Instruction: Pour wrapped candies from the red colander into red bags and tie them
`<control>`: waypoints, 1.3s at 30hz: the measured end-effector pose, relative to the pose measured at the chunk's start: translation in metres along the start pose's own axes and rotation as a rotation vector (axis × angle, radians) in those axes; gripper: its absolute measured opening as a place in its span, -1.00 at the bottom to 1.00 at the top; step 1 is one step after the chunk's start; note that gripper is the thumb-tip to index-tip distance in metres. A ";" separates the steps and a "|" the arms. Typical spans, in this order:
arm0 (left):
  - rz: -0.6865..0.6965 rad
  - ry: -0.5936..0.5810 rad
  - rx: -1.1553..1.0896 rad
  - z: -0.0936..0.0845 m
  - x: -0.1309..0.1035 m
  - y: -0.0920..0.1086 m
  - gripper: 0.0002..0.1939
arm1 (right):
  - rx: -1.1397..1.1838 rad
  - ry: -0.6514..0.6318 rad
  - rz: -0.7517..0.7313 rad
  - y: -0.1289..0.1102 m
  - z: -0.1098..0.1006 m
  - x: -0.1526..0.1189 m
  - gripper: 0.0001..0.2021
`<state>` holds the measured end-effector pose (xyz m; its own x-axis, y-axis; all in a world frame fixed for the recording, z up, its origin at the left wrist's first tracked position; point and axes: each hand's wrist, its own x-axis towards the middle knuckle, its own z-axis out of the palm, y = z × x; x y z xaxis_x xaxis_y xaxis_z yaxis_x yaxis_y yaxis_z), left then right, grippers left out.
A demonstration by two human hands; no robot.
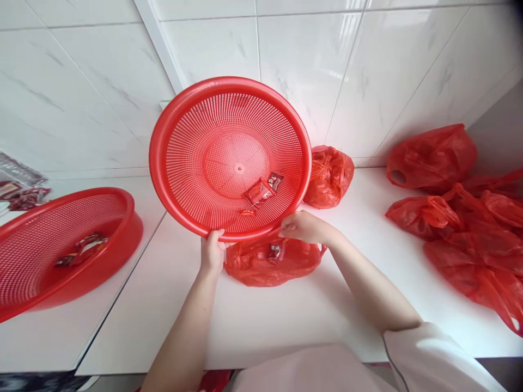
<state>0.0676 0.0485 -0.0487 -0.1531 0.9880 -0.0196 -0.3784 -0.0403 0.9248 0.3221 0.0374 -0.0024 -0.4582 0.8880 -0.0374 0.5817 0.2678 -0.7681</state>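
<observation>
A red plastic colander (241,122) is tilted toward me, with a few small wrapped snack packets (261,191) low inside it. My left hand (213,251) grips its lower rim, thumb over the edge. My right hand (303,226) is closed by the lower right rim, its fingers pinching what looks like the edge of a red plastic bag (265,272); the fingertips are partly hidden. The bag lies open on the white table directly below the colander. Inside the bag a dark red packet (276,251) shows.
A second red colander (126,223) with packets in it stands at the left. One bunched red bag (330,177) sits by the tiled wall, and several more bags (469,218) lie at the right. Clear packaging (20,171) is at the far left.
</observation>
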 end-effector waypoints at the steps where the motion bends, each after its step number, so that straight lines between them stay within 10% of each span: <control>1: -0.020 -0.008 -0.010 0.001 -0.001 0.000 -0.59 | -0.055 0.048 -0.012 -0.001 0.001 0.000 -0.88; 7: -0.126 -0.102 -0.010 0.012 -0.014 -0.004 -0.57 | -0.221 0.317 -0.108 -0.006 0.015 0.005 -0.82; 15: -0.174 -0.161 -0.018 0.013 -0.022 -0.013 -0.56 | -0.360 0.173 -0.173 0.006 0.035 0.017 -0.56; 24: -0.191 -0.177 -0.037 0.018 -0.022 -0.008 -0.57 | -0.167 0.182 -0.212 0.005 0.035 0.017 -0.89; 33: -0.130 -0.137 -0.028 0.012 -0.013 -0.001 -0.57 | 0.590 0.169 0.005 0.011 0.024 0.017 -0.69; 39: -0.106 -0.057 -0.008 0.007 -0.005 0.000 -0.71 | 0.489 0.131 0.036 0.000 0.010 0.005 -0.75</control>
<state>0.0743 0.0441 -0.0460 -0.0601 0.9936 -0.0952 -0.3973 0.0637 0.9155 0.3131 0.0386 -0.0090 -0.3373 0.9413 -0.0129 0.1988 0.0578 -0.9783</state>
